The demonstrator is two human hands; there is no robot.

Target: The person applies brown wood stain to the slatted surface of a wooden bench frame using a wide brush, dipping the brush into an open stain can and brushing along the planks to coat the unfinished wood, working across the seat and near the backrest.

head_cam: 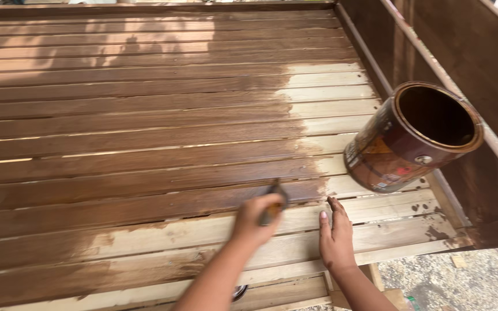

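Your left hand (256,217) is clenched around a paintbrush (274,203), blurred, its tip on the wooden slats (145,115) where dark brown stain meets bare pale wood. Just to its right, your right hand (335,237) lies flat, fingers together, pressed on an unstained slat and holding nothing. Farther right, an open stain can (410,138) stands on the slats beside the stained side wall (479,69).

Both forearms are bare, with no sleeves, gloves, watch or rings showing. The right hand (336,237) has dark stain smudges on its fingers; the left hand (256,217) appears motion-blurred.
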